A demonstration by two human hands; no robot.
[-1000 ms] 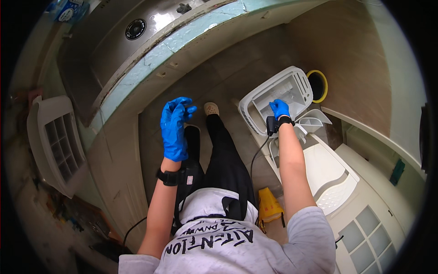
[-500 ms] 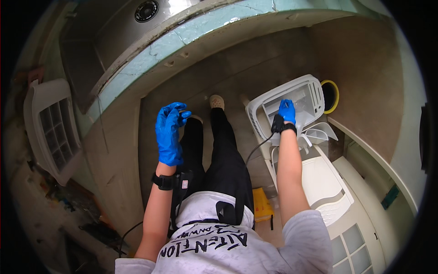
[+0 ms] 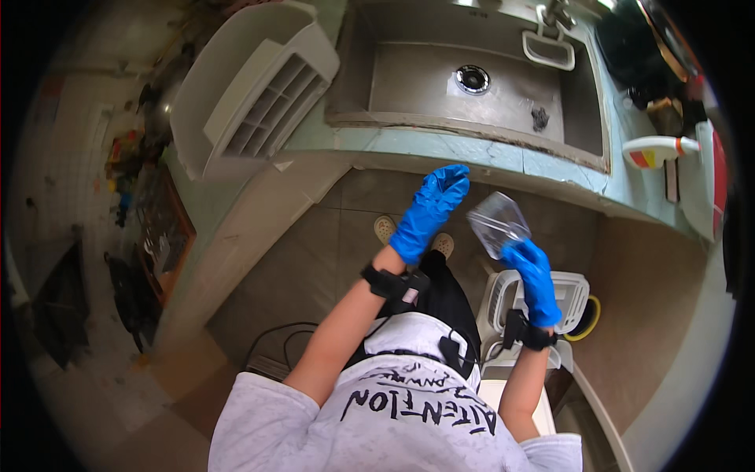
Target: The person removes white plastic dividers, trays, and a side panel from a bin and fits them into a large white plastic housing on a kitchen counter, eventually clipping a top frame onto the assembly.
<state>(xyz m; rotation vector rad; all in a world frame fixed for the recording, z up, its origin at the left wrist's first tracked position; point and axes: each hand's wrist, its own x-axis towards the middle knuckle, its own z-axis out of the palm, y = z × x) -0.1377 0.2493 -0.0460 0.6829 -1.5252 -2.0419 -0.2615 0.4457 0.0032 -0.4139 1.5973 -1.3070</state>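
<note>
My left hand (image 3: pixel 434 211), in a blue glove, hovers over the floor just short of the counter's front edge. Its fingers are loosely curved, with a hollow between thumb and fingers and nothing seen in them. My right hand (image 3: pixel 535 277), gloved the same way, grips a clear plastic container (image 3: pixel 498 220) by its near lower end. The container is boxy, see-through, tilted, and held in the air short of the counter. Below my right hand stands a white plastic rack (image 3: pixel 572 289) with slotted sides, partly hidden by the hand and wrist.
A stainless sink (image 3: pixel 440 98) with a round drain (image 3: pixel 473 79) is set into the light-green counter (image 3: pixel 472 145). A large pale rack with compartments (image 3: pixel 271 106) stands on the counter's left. A spray bottle (image 3: pixel 659 152) lies at the right. A yellow-rimmed round object (image 3: pixel 594 318) sits beside the lower rack.
My right hand has come up out of the white rack with the clear container. My left hand has moved toward the counter. The view has swung left and up, bringing the whole sink in.
</note>
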